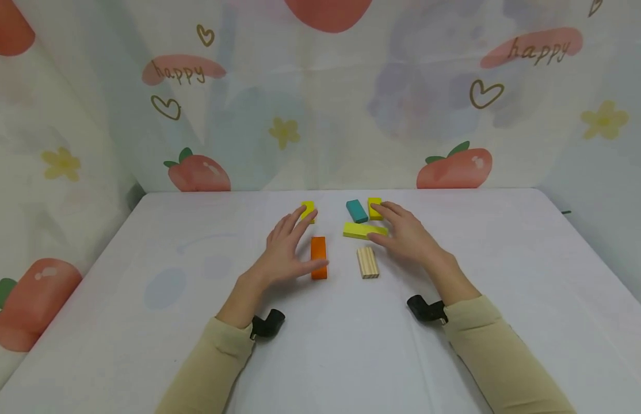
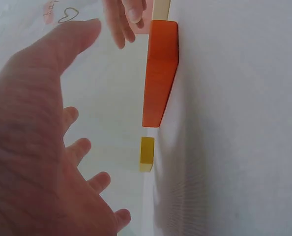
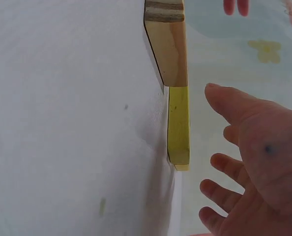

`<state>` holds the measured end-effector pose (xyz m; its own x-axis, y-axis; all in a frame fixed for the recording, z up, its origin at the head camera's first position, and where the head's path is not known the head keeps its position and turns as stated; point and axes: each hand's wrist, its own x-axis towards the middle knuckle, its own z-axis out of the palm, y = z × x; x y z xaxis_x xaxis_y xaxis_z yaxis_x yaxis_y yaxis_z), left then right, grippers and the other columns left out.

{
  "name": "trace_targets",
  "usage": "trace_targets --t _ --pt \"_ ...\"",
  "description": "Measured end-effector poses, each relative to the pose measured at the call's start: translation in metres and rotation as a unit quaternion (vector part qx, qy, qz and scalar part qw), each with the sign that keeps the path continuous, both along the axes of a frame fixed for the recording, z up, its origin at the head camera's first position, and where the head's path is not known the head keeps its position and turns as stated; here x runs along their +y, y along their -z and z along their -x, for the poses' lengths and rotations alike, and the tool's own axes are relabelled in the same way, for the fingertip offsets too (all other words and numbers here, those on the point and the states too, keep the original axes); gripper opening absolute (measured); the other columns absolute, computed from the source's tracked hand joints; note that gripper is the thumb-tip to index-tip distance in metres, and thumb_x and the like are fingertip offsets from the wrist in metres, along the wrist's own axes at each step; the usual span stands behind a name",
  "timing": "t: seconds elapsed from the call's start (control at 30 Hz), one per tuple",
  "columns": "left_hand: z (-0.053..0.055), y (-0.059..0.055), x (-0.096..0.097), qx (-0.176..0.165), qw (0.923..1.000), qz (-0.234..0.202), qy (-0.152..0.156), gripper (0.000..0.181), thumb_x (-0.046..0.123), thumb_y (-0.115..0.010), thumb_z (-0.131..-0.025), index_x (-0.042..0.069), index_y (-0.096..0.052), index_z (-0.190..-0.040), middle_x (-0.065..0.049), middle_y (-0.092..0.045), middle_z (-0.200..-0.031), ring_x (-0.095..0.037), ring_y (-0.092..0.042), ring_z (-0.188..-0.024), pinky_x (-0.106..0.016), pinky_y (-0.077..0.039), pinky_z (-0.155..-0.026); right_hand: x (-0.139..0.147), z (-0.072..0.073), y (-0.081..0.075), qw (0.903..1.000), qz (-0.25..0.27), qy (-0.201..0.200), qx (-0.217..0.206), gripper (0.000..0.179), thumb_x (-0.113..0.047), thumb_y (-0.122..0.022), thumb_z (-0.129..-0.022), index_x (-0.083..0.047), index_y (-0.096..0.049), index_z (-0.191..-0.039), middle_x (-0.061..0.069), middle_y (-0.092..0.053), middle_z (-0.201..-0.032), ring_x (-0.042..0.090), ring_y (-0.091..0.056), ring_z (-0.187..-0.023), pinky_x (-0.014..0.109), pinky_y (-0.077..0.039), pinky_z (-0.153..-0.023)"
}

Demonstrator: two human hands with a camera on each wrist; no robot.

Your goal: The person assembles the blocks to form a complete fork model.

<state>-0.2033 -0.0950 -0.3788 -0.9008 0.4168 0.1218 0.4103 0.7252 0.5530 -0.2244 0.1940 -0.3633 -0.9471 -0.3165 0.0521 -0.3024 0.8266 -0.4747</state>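
Note:
My left hand is held above the table with fingers spread, its thumb over an orange block in the head view. A yellow block lies beyond its fingertips, partly covered by them. My right hand hovers with fingers apart over a yellow-green block and another yellow block. A teal block lies beside that yellow one. Nearer to me is a striped natural-wood block or stack. In the wrist views both hands stand apart from the orange block and yellow-green block, holding nothing.
A white cloth covers the table. Behind and at the sides hangs a printed curtain with fruit, flowers and hearts. A small black device sits at each wrist, below the sleeves' cuffs.

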Motion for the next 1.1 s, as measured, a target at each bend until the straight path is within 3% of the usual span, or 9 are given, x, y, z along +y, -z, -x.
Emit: trace_targets --t 0.4,0.7,1.1 --pt "0.006 0.009 -0.004 -0.037 0.9986 0.003 0.039 0.099 0.045 -0.079 -0.082 0.028 -0.027 -0.163 -0.003 -0.017 -0.171 -0.034 -0.018 -0.154 -0.066 -0.019 -0.12 0.0 0.003 0.004 0.9994 0.032 -0.005 -0.014 0.062 -0.024 -0.071 -0.096 -0.007 -0.048 -0.151 0.022 -0.043 -0.154 0.042 -0.043 -0.14 0.06 -0.034 -0.116" --pt "0.008 0.016 -0.007 -0.028 0.997 -0.004 0.072 0.084 0.04 -0.079 -0.082 0.023 -0.041 -0.156 -0.004 -0.029 -0.166 -0.031 -0.023 -0.153 -0.061 -0.017 -0.122 0.001 0.004 0.007 0.9983 0.042 0.012 -0.037 0.052 -0.019 -0.073 -0.095 -0.006 -0.056 -0.142 0.017 -0.053 -0.144 0.037 -0.051 -0.131 0.056 -0.04 -0.112" --pt "0.007 0.019 -0.007 -0.033 0.9967 0.01 0.073 0.073 0.04 -0.078 -0.081 0.02 -0.052 -0.147 -0.004 -0.037 -0.162 -0.031 -0.027 -0.15 -0.056 -0.015 -0.123 0.006 0.005 0.011 0.9982 0.05 0.004 -0.035 0.039 -0.013 -0.072 -0.094 -0.006 -0.064 -0.132 0.017 -0.059 -0.137 0.034 -0.054 -0.117 0.053 -0.044 -0.107"
